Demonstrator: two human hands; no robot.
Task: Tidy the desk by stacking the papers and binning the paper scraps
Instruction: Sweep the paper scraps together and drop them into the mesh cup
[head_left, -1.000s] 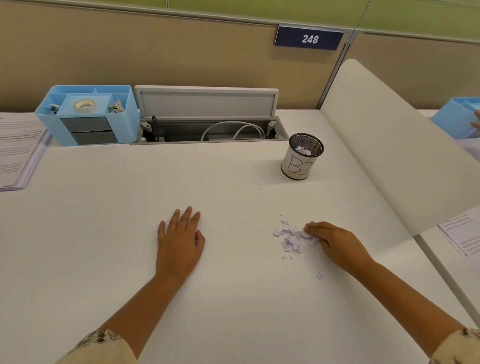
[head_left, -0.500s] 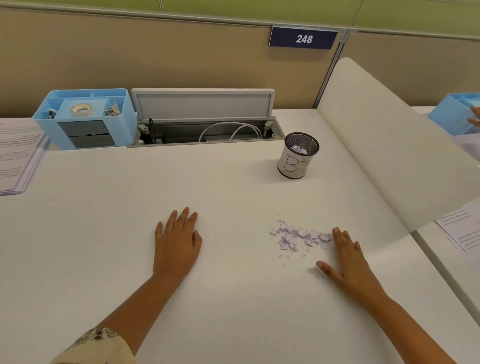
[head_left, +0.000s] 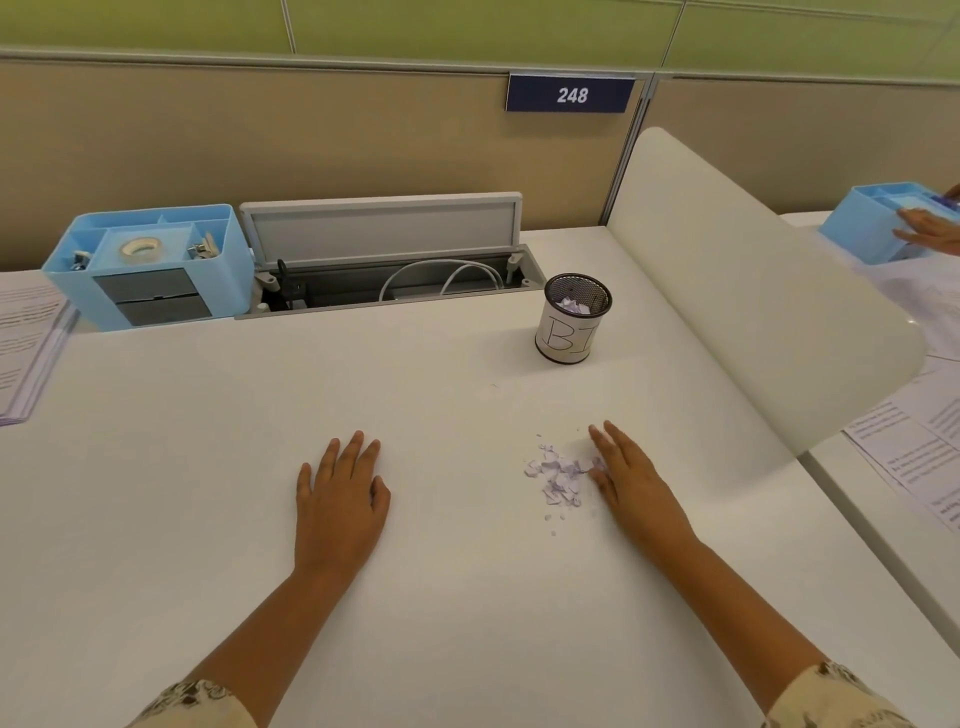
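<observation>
Two bare hands lie on a white tabletop (head_left: 208, 467) partway through a desk tidy. The left hand (head_left: 340, 499) rests flat and idle, fingers straight and close together, holding nothing. The right hand (head_left: 631, 480) is also flat, fingers extended, its inner edge touching a small heap of torn lilac paper scraps (head_left: 558, 475), with a few stray flecks lying loose just nearer the camera. Neither hand pinches anything. Farther back and slightly right stands a black mesh cup (head_left: 571, 325) wrapped in a hand-lettered paper label, well apart from the heap; crumpled scraps already show inside it, so some binning appears done while the heap on the tabletop remains. At the far left edge a stack of printed papers (head_left: 26, 343) sits squared beside a blue desk organiser (head_left: 150, 265), suggesting the stacking is complete, though part of the stack runs out of frame. Behind, a cable tray (head_left: 384, 280) stands open under a partition sign reading 248 (head_left: 571, 94). What likely remains is gathering the heap and carrying it to the cup.
</observation>
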